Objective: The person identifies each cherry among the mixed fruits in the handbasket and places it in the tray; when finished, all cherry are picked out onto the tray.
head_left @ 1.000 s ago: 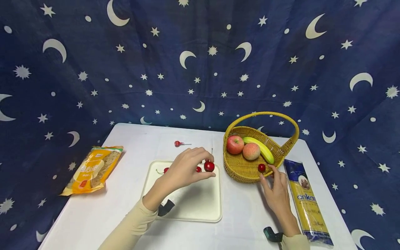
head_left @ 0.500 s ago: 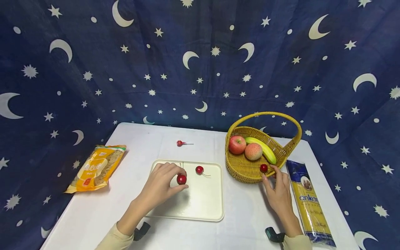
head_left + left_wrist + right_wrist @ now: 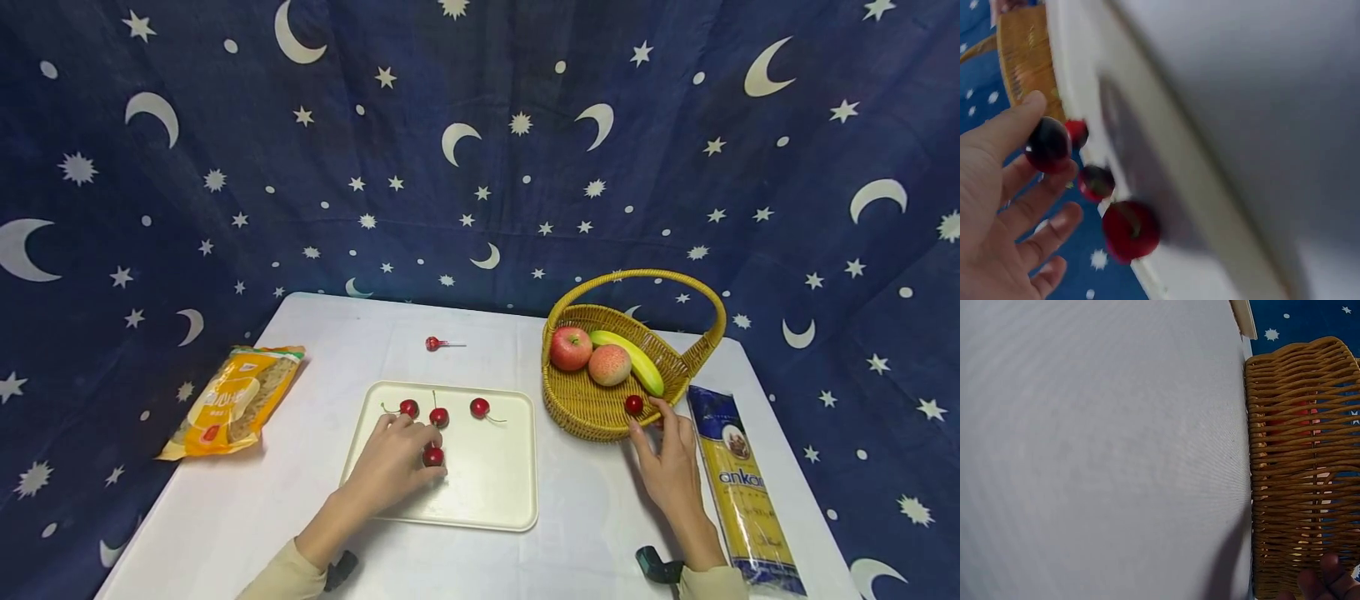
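Observation:
My left hand (image 3: 397,467) pinches a dark red cherry (image 3: 432,456) between thumb and fingers, low over the left part of the cream tray (image 3: 495,500). In the left wrist view the held cherry (image 3: 1048,145) shows at the thumb tip. Three more cherries with stems lie along the tray's far side: a left one (image 3: 408,408), a middle one (image 3: 438,417) and a right one (image 3: 480,407). My right hand (image 3: 670,462) holds the near right rim of the wicker basket (image 3: 577,421). A loose cherry (image 3: 633,405) lies inside, close to the fingertips.
The basket also holds an apple (image 3: 571,348), a peach (image 3: 609,365) and a banana (image 3: 637,367). A lollipop (image 3: 442,343) lies behind the tray. An orange food bag (image 3: 232,404) is at the left; a long pasta packet (image 3: 742,492) lies right of the basket.
My left hand has carried the cherry from the tray's right side to the left and lowered it, uncovering the other cherries. My right hand stays at the basket rim. The head view shifted slightly.

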A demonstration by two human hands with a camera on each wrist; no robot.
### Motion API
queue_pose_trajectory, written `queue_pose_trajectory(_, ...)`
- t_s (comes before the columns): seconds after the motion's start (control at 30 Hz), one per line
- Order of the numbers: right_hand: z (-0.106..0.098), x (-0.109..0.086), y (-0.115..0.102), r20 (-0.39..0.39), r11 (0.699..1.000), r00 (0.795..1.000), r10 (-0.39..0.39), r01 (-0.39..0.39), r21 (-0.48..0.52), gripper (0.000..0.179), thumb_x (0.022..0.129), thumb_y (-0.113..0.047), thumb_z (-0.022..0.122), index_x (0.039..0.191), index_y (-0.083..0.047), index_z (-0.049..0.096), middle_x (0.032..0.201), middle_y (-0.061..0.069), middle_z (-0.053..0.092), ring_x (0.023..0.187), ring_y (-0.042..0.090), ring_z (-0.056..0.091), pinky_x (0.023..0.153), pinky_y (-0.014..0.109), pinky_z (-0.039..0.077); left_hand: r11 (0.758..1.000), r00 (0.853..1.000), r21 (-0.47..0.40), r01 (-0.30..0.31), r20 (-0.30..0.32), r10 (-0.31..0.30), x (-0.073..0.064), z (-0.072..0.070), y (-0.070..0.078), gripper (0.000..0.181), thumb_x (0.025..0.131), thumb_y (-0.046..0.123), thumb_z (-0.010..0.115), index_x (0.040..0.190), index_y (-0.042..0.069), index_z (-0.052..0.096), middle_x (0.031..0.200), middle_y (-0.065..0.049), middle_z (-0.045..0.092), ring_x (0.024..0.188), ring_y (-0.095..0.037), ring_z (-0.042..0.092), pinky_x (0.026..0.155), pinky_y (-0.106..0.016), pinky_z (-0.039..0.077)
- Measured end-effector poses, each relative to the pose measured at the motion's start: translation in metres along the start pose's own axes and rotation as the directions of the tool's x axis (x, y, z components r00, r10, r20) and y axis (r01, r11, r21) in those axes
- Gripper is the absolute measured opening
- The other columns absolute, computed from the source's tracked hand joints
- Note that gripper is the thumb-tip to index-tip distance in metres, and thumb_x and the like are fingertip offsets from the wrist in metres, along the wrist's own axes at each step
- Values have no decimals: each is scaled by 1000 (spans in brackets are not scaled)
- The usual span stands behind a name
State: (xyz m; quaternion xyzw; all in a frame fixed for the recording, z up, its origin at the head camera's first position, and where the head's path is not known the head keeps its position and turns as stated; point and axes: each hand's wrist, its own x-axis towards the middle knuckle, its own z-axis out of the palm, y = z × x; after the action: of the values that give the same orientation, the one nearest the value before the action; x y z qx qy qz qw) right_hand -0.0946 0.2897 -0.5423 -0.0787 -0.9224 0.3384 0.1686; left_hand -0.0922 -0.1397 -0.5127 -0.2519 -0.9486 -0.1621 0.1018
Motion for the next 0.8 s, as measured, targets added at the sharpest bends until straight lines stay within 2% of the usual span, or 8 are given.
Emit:
queue_pose_trajectory(0.1, 0, 0, 0, 2, 1000, 1000, 6, -6, 0, 58, 106, -30, 66, 157, -11, 44, 131, 24, 47, 123, 39, 50, 93, 49, 38, 1000, 998, 25, -12, 62, 11, -1, 10, 2, 38, 74, 47, 95, 95, 26, 71, 85, 13, 74, 88, -11, 57, 101, -46, 47)
queue_pose_trajectory(0.2, 0, 0, -1, 10, 1000, 1000, 14, -14, -3, 59, 106, -30, 65, 157, -11, 43, 132, 24, 47, 124, 39, 49, 94, 49, 38, 999, 996, 47, -28, 85, 24, -2, 14, 5, 40, 73, 46, 96, 96, 26, 71, 90, 11, 75, 90, -12, 59, 102, -48, 49)
queue_pose_trajectory(0.43, 0, -1, -2, 8, 1000, 1000, 20, -20, -11, 59, 106, -31, 65, 158, -12, 42, 132, 23, 47, 124, 39, 49, 94, 49, 38, 997, 999, 71, -37, 36, 34, 0, 11, 9, 46, 70, 52, 96, 97, 24, 71, 94, 9, 74, 91, -15, 62, 98, -46, 51)
queue_pose_trajectory(0.57, 0, -1, -1, 9, 1000, 1000, 18, -18, -8, 59, 106, -31, 65, 158, -12, 42, 132, 23, 47, 123, 39, 49, 93, 49, 38, 998, 999, 44, -41, 0, 41, 4, 8, 13, 48, 73, 56, 93, 101, 23, 73, 99, 8, 71, 92, -15, 63, 94, -41, 49)
queue_pose_trajectory(0.7, 0, 0, -1, 18, 1000, 1000, 24, -23, -16, 60, 107, -32, 64, 158, -12, 41, 133, 23, 47, 123, 39, 49, 94, 49, 38, 998, 998, -28, -64, -17, 63, 17, 3, 20, 41, 80, 53, 89, 103, 23, 74, 101, 6, 70, 92, -14, 62, 86, -35, 47)
queue_pose_trajectory(0.8, 0, 0, -2, 19, 999, 999, 25, -25, -22, 60, 107, -32, 64, 158, -13, 41, 133, 22, 47, 123, 38, 48, 94, 49, 38, 993, 996, -73, -92, -2, 92, 33, -1, 28, 36, 85, 51, 86, 105, 23, 74, 104, 5, 72, 92, -12, 62, 81, -32, 47)
